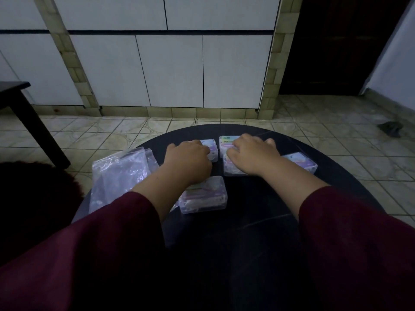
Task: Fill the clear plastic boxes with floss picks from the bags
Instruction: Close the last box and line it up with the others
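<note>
— Fingers?
— My left hand (pixel 188 157) curls over the box (pixel 212 149) at 12 o'clock; my right hand (pixel 252 153) lies spread on its neighbour (pixel 226 163) (grip hidden).
— Handling?
— Light, stiff, slick, I judge: pinch the short sides. The bags (pixel 119 176) at 9 o'clock are limp; lift by the mouth.

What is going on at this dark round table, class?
A person in dark red sleeves works at a black round table that holds four clear plastic boxes and some clear bags. The left hand rests on the far left box; the right hand rests on the far middle box. Another box lies nearer and one sits at the right. Whether either hand holds anything is too dim to tell.
</note>
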